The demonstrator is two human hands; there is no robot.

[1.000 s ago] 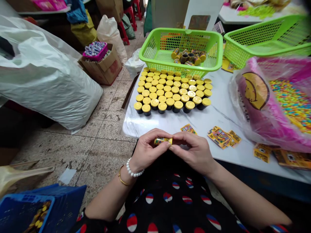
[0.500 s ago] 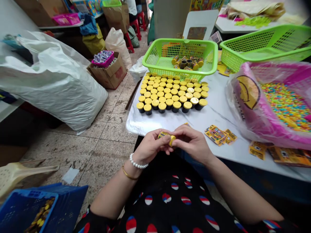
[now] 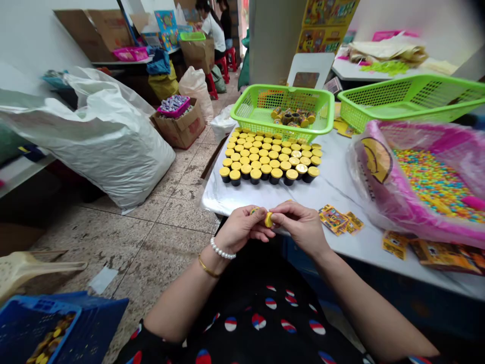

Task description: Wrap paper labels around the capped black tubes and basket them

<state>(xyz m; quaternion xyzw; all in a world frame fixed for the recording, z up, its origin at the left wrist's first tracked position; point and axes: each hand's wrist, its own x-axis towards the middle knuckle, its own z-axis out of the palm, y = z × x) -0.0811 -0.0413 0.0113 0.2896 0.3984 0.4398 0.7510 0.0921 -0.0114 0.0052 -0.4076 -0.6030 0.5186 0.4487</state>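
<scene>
In front of my body, my left hand (image 3: 242, 230) is closed around a small tub with a yellow lid (image 3: 269, 220) and a yellow printed label; its fingers hide most of it. The thumb and fingers of my right hand (image 3: 303, 225) pinch the same tub at its yellow end. Beyond my hands, rows of black tubs with yellow lids (image 3: 255, 174) stand upright on the white table (image 3: 217, 194). Close to the right of my right hand lie loose yellow printed labels (image 3: 335, 218).
Labelled tubs lie in a green basket (image 3: 242, 103) behind the rows. On the right, a pink basin (image 3: 435, 227) lined with plastic holds colourful candies. A white sack (image 3: 113, 146) and a blue crate (image 3: 76, 328) stand at left. People sit far back.
The view has tipped upward, so more of the room's back shows. My fingers have shifted on the tub, and its yellow end now sits between both hands' fingertips.
</scene>
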